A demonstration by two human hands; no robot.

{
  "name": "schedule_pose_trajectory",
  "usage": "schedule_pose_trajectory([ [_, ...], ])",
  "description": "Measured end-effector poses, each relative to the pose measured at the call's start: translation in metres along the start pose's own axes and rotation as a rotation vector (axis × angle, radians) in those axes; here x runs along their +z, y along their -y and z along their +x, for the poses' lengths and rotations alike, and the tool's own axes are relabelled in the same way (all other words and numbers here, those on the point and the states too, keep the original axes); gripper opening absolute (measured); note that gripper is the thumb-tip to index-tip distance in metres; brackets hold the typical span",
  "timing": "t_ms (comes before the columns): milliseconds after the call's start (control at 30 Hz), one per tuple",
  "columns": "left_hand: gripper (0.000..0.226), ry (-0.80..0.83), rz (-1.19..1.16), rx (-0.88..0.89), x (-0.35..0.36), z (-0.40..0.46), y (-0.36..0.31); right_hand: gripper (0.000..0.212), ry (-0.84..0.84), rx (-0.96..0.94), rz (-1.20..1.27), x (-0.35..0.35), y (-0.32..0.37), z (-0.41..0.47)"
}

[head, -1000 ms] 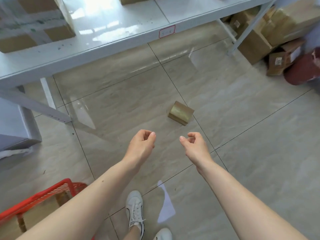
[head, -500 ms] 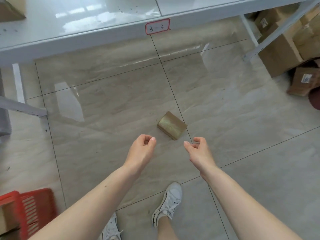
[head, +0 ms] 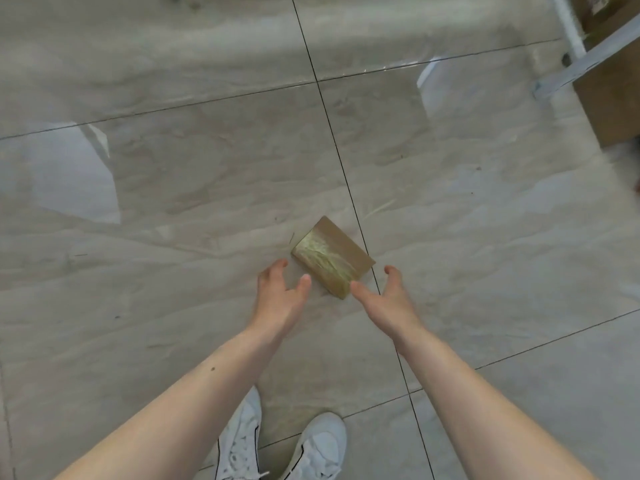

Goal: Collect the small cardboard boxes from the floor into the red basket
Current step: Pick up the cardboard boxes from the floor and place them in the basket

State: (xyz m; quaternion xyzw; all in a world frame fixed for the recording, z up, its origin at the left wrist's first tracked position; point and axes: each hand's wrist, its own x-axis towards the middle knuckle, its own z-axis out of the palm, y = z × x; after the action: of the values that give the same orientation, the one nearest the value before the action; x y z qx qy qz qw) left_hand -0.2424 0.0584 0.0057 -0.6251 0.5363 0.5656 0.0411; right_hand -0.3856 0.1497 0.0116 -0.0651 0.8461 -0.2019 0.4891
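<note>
Glossy grey tile floor (head: 173,209) w/ dark grout lines crossing it (window glare shows as pale patches at left & upper right). Two white sneakers (head: 242,441) at bottom centre, side by side, toes pointing up-frame. Top right: a pale metal shelf leg (head: 571,29) and slanted brace meet the floor, w/ a big brown carton (head: 609,98) just behind them, cut off by the frame edge.

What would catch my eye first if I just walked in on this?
Most likely the small box wrapped in shiny tape, lying alone on the glossy tiled floor near the middle of the view. Next, the two bare hands reaching down on either side of it, the left hand and right hand both open, neither clearly gripping it. White sneakers show at the bottom edge.
</note>
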Motion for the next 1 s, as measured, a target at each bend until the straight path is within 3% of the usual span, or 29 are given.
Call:
schedule_pose_trajectory([
  [233,0.077,0.066,-0.027,0.067,0.037,0.088,0.025,0.092,0.018,-0.006,0.048,0.022,-0.016,0.089],
  [433,0.068,0.078,-0.110,0.040,0.048,0.113,0.032,0.067,0.073,0.077,0.204,0.035,-0.015,0.114],
  [567,0.065,0.044,-0.095,0.058,0.036,0.089,0.014,0.056,0.034,0.073,0.231,0.028,-0.005,0.088],
  [800,0.076,-0.016,-0.158,0.052,-0.015,-0.005,-0.038,0.071,-0.029,0.009,0.183,-0.008,0.039,-0.009],
  [1000,0.054,-0.076,-0.185,0.156,-0.072,-0.091,-0.101,0.081,-0.093,-0.072,0.147,-0.041,0.097,-0.098],
])
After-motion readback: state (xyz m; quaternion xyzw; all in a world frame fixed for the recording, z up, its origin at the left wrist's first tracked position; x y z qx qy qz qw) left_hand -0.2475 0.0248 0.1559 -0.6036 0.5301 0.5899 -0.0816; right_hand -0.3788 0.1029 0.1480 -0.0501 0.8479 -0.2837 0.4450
